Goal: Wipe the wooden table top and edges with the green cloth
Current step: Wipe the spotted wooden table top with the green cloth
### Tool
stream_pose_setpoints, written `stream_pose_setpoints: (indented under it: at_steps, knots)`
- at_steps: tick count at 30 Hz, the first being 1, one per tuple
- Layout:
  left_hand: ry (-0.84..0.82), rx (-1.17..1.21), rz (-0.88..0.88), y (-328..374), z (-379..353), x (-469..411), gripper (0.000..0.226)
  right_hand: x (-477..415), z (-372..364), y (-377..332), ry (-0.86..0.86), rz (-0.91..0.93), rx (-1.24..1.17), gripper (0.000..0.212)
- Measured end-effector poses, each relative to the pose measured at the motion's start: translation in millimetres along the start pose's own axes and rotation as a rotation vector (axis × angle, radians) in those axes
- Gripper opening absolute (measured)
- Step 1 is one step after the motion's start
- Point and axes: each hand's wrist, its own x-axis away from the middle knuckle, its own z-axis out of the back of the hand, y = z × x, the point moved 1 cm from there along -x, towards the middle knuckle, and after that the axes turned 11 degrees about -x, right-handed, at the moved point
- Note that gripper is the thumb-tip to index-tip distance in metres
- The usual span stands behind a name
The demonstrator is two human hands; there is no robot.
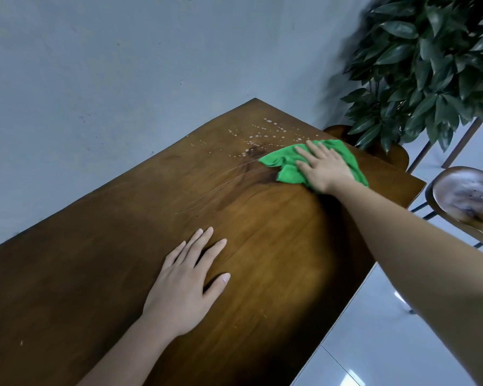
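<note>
A long brown wooden table (109,260) runs from the lower left to the far right, against a grey wall. My right hand (322,165) lies flat on a crumpled green cloth (283,162) and presses it to the table top near the far right end. Just beyond the cloth, white droplets (262,133) speckle the wood around a dark knot. My left hand (186,285) rests palm down on the bare wood in the middle of the table, fingers spread, holding nothing.
A leafy green plant (430,65) stands past the table's far right corner. A wooden chair seat (466,195) sits to the right of the table, over a pale tiled floor (388,330). The grey wall (95,79) borders the table's left long edge.
</note>
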Motion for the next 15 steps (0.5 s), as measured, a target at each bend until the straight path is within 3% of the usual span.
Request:
stream_pose_setpoints:
  at_steps: [4, 8, 15]
  knots:
    - [0.009, 0.004, -0.001, 1, 0, 0, 0.081, 11, 14, 45, 0.068, -0.189, -0.03, 0.068]
    - [0.006, 0.015, -0.009, -1, 1, -1, 0.081, 30, 6, 33, 0.075, -0.234, -0.02, 0.069]
    - [-0.004, 0.01, -0.029, -1, 1, 0, 0.075, 81, -35, -59, -0.039, 0.072, 0.043, 0.067]
